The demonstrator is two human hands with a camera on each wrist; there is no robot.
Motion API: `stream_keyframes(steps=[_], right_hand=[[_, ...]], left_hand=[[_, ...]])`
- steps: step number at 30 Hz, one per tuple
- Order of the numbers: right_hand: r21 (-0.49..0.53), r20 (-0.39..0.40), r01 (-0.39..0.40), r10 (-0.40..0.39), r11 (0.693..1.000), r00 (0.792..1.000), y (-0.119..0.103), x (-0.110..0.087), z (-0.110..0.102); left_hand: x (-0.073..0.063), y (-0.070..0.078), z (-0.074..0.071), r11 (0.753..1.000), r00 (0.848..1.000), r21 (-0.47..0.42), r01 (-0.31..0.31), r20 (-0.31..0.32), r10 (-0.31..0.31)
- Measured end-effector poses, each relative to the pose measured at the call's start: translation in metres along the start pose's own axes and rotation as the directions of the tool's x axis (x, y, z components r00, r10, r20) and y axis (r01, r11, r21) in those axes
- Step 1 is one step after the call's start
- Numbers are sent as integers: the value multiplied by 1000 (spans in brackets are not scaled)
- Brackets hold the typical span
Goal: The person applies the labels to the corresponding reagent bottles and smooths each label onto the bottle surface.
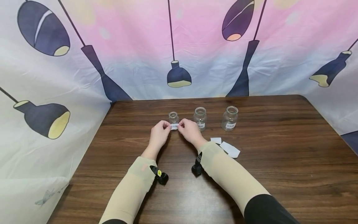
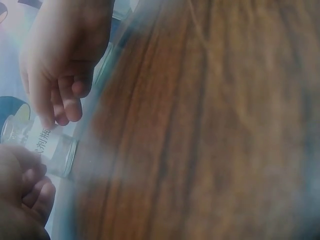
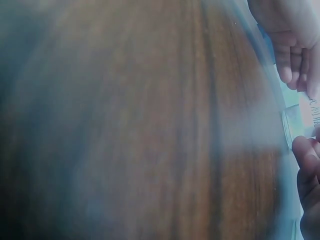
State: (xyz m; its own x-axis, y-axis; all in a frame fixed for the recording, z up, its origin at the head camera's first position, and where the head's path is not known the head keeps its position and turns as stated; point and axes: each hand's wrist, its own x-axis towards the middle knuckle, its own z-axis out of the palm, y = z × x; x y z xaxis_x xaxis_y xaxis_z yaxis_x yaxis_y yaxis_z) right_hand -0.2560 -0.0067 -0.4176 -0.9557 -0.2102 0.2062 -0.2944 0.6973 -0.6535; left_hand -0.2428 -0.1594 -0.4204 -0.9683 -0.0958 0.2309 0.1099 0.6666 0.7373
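Observation:
A small clear glass bottle (image 1: pixel 173 116) stands near the far side of the table. Across its front lies a white label (image 1: pixel 174 126) with dark printed characters. My left hand (image 1: pixel 160 133) pinches the label's left end between thumb and forefinger. At the other end, the fingertips of my right hand (image 1: pixel 191 130) pinch it. In the left wrist view the label (image 2: pixel 44 137) overlaps the bottle's side (image 2: pixel 64 156), with the right hand above and the left hand below. The right wrist view catches only the bottle's base (image 3: pixel 292 125) between both hands.
Right of the small bottle stand two larger glass bottles, a middle one (image 1: pixel 199 115) and a right one (image 1: pixel 230 117), each with a white label. White paper pieces (image 1: pixel 230 150) lie beside the right forearm on the wooden table (image 1: pixel 279 174). A patterned cloth (image 1: pixel 145 46) hangs behind.

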Motion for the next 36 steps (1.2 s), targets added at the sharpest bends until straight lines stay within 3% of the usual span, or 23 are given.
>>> stream_keyframes(steps=[15, 26, 30, 36], right_hand=[[-2, 6, -6, 6, 1000, 1000, 2, 2, 1], [135, 22, -49, 46, 990, 999, 2, 2, 2], [142, 19, -53, 50, 989, 999, 2, 3, 0], [121, 73, -33, 24, 992, 997, 1, 7, -4]], left_hand=[[2, 2, -1, 1000, 1000, 5, -7, -3, 7], [5, -2, -2, 996, 999, -87, -29, -26, 27], [5, -1, -3, 992, 1000, -124, -29, -3, 29], [6, -1, -6, 994, 996, -110, 3, 89, 7]])
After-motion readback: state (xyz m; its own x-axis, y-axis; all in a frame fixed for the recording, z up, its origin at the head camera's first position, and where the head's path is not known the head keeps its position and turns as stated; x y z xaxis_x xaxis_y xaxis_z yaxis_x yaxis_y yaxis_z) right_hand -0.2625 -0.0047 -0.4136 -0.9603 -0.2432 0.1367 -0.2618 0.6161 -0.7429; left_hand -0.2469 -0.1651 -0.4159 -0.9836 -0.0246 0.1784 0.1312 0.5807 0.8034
